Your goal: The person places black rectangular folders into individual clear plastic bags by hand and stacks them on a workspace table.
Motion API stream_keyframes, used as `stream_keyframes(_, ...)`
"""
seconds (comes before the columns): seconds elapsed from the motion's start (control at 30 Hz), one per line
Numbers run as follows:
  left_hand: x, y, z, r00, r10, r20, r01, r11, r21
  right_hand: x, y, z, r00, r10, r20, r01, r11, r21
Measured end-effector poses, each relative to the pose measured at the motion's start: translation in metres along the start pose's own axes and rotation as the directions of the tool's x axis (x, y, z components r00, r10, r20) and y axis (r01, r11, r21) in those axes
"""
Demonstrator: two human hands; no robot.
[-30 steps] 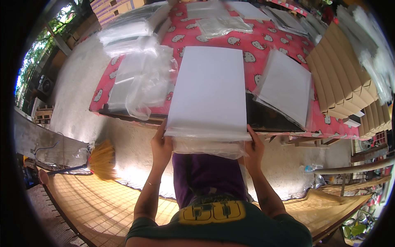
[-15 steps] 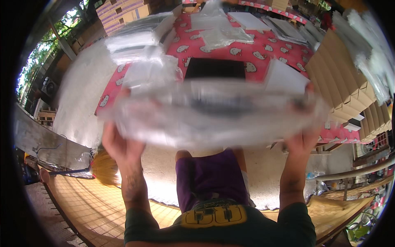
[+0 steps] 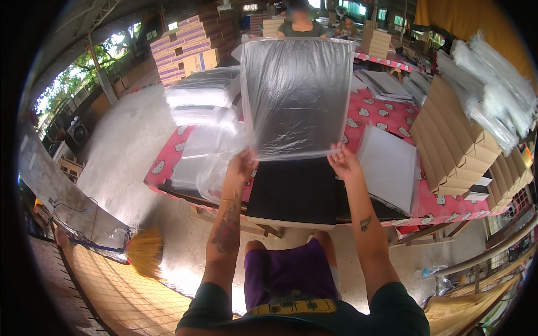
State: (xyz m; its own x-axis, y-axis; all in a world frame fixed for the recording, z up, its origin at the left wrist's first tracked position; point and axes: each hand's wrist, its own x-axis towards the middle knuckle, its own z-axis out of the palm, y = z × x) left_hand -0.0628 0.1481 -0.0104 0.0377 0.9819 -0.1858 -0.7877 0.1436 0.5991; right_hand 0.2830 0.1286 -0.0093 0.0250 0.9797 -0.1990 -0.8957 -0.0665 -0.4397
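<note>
Daylight from open side far left of hands — bright, washed-out concrete there; glare streaks on clear plastic bag (image 3: pixel 294 98) above grip; heavy fisheye bending, black vignette at rim — far background soft

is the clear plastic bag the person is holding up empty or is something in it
Empty, it seems: the clear plastic bag hangs flat from the left hand and right hand, and only the background shows through.

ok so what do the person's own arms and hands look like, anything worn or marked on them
Both forearms are bare, with no gloves on the left hand or right hand. The left forearm carries a large dark tattoo and a thin bracelet at the wrist. The right forearm has a small dark tattoo. Short dark green sleeves cover the upper arms.
</note>
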Motion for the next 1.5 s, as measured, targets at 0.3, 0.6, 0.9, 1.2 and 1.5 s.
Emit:
stream_keyframes(0.3, -0.036, 0.007, 0.001, 0.985, 0.141, 0.100, -0.165, 0.584, 0.795, -0.037, 0.014, -0.007, 0.957, -0.284, 0.050, 0.178, 0.447, -0.877)
stream_keyframes(0.6, -0.040, -0.058, 0.074, 0.861, 0.223, 0.457, -0.502, 0.515, 0.695, -0.055, -0.029, -0.036, 0.858, -0.506, 0.088, 0.501, 0.788, -0.357)
stream_keyframes(0.9, -0.041, -0.182, 0.183, 0.903, -0.108, 0.416, -0.131, 0.853, 0.505, -0.101, -0.136, -0.125, 0.597, -0.747, -0.292, 0.729, 0.657, -0.193)
stream_keyframes(1.2, -0.052, -0.267, 0.184, 0.943, -0.162, 0.292, -0.188, 0.465, 0.865, -0.152, -0.150, -0.182, 0.377, -0.839, -0.392, 0.793, 0.511, -0.331)
stream_keyframes(1.5, -0.031, -0.255, 0.158, 0.854, -0.194, 0.483, -0.519, -0.266, 0.812, -0.157, -0.120, -0.203, 0.447, -0.868, -0.218, 0.647, 0.481, -0.592)
